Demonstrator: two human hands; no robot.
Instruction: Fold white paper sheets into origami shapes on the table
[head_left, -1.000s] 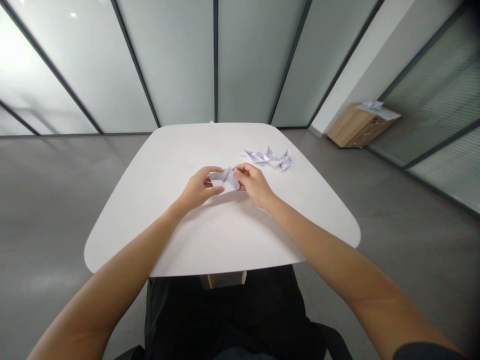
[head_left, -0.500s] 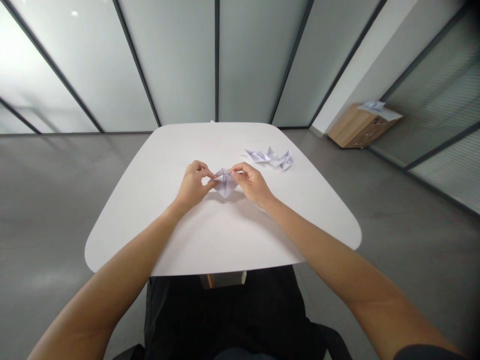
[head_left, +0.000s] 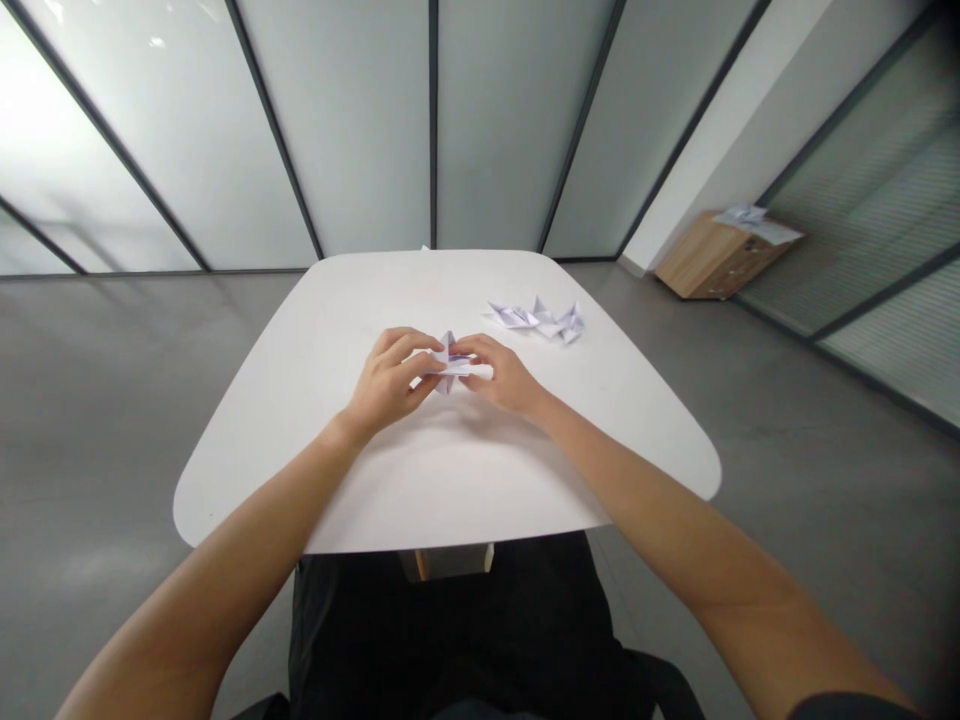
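Frosted glass walls (head_left: pixel 352 130) rise beyond a grey floor (head_left: pixel 112 420) and a white rounded tabletop (head_left: pixel 450 480), and near the tabletop's middle a small folded white paper piece (head_left: pixel 450 365) sits pinched between both hands, its pointed flaps sticking out above and below the fingers. The left hand (head_left: pixel 390 382) has a narrow grip on the paper's left side, and the right hand (head_left: pixel 504 376) holds a similarly narrow grip on its right side, the fingertips of the two hands almost meeting. Just beyond the right hand lies a small cluster of other folded paper pieces (head_left: pixel 536 320). Far off to the right, loose paper (head_left: pixel 750 218) rests on a low wooden cabinet (head_left: pixel 709 262).
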